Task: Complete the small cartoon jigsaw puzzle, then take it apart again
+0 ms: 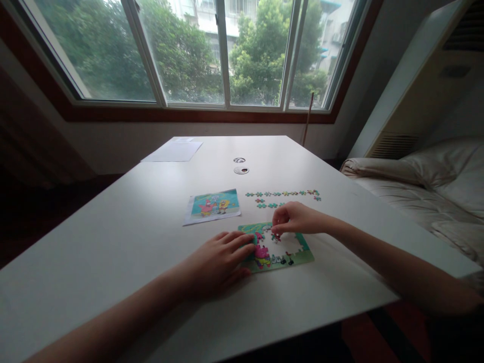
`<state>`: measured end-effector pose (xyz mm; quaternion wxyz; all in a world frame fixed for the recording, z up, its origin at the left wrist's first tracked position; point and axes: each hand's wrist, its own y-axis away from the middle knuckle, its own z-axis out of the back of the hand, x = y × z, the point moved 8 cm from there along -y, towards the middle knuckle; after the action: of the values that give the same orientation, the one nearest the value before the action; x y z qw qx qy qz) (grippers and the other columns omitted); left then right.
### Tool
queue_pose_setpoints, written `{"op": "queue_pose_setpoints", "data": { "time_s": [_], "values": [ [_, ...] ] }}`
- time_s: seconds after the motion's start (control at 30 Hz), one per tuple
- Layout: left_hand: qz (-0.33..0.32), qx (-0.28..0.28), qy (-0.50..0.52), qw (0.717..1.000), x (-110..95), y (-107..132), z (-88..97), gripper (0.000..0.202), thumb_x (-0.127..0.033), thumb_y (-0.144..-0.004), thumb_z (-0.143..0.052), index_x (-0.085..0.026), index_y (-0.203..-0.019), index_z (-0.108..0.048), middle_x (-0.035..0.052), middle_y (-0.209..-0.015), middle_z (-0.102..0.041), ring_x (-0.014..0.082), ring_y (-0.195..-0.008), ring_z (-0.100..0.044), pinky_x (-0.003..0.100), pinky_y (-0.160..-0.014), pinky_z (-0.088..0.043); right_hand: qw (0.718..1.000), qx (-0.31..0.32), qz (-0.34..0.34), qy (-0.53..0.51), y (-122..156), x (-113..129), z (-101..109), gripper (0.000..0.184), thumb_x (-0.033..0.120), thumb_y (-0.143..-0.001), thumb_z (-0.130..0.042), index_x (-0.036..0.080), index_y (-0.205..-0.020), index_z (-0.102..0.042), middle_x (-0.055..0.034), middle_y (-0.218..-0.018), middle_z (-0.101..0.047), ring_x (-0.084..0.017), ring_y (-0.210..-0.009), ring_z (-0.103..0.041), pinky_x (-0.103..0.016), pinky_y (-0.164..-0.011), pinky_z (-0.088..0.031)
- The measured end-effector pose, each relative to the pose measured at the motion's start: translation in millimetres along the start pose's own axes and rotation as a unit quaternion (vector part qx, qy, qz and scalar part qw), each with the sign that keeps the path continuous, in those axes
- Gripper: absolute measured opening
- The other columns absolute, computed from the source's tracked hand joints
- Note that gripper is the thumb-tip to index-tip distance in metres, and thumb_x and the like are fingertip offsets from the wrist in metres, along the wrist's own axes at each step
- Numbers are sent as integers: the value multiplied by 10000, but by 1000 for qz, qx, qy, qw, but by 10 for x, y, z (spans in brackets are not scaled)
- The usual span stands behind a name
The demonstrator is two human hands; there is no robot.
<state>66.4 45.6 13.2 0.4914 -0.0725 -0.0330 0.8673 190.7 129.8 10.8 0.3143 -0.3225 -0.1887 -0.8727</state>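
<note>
A partly filled jigsaw puzzle (260, 261) lies on the white table, its border and left side in place around a pale gap. Flat on the puzzle's left part rests my left hand (226, 256), fingers stretched out. Over the gap, my right hand (294, 218) pinches a small puzzle piece (276, 237) between thumb and fingers. Beyond it, several loose puzzle pieces (267, 193) are laid out in rows, partly hidden by my right hand. A picture sheet (215, 204) with the cartoon scene lies behind my left hand.
The white table (124, 242) reaches toward a window (223, 55). Papers (172, 150) lie at its far left corner. Two round discs (241, 170) sit near the middle of the far part. To the right stands a sofa (408, 186); a thin stick (308, 121) leans by the wall.
</note>
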Motion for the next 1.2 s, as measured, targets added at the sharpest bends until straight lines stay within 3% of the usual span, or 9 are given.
{"op": "queue_pose_setpoints", "data": {
  "time_s": [0.1, 0.23, 0.33, 0.63, 0.83, 1.1, 1.2],
  "values": [
    [-3, -5, 2, 1000, -6, -1, 16, 385, -340, -851, -399, -202, -1210, -385, 77, -1245, -449, 255, -1090, -423, 419, -889, -374, 996, -17, 19, 86, 90, 39, 65, 247, 381, -741, -558, 146, -778, -628, -5, -608, -589, -86, -539, -504, -191, -502, -349],
    [-5, -9, 3, 1000, -7, -1, 17, 389, -346, -852, -399, -209, -1216, -384, 75, -1242, -452, 254, -1087, -425, 416, -889, -372, 984, 56, 109, 127, 177, 199, -11, 211, 308, -782, -528, 192, -927, -629, -12, -726, -569, -90, -631, -499, -199, -590, -371],
    [-2, -5, 1, 1000, -6, 2, 0, 384, -341, -854, -393, -210, -1214, -384, 71, -1244, -451, 254, -1085, -426, 420, -887, -371, 977, 80, 136, 140, 194, 264, -90, 221, 282, -796, -513, 214, -981, -613, -25, -813, -556, -99, -698, -505, -206, -649, -379],
    [-5, -6, -2, 1000, 3, -5, -5, 394, -342, -846, -404, -213, -1218, -384, 72, -1242, -452, 253, -1082, -430, 413, -884, -376, 980, 35, 70, 183, 168, 141, -67, 299, 455, -733, -558, 179, -842, -600, -19, -724, -560, -124, -657, -499, -230, -606, -358],
    [-1, -2, 3, 1000, 1, -5, -12, 386, -330, -847, -403, -209, -1213, -385, 74, -1240, -453, 252, -1089, -424, 415, -886, -375, 982, 71, 102, 142, 209, 149, -72, 280, 334, -743, -580, 208, -993, -577, -18, -797, -561, -124, -732, -511, -228, -666, -370],
    [1, -1, 2, 1000, 14, -4, -35, 395, -335, -845, -406, -218, -1221, -376, 77, -1242, -451, 263, -1081, -431, 425, -873, -382, 986, 87, 53, 134, 164, 94, -153, 227, 340, -727, -592, 166, -871, -577, -7, -714, -546, -110, -632, -479, -210, -579, -360],
    [0, -1, -2, 1000, 11, -3, -36, 389, -334, -850, -397, -216, -1220, -376, 76, -1248, -446, 263, -1084, -427, 423, -880, -376, 988, 61, 67, 126, 164, 136, -125, 198, 311, -708, -613, 160, -828, -568, -15, -762, -552, -112, -671, -476, -210, -601, -362]
  ]
}}
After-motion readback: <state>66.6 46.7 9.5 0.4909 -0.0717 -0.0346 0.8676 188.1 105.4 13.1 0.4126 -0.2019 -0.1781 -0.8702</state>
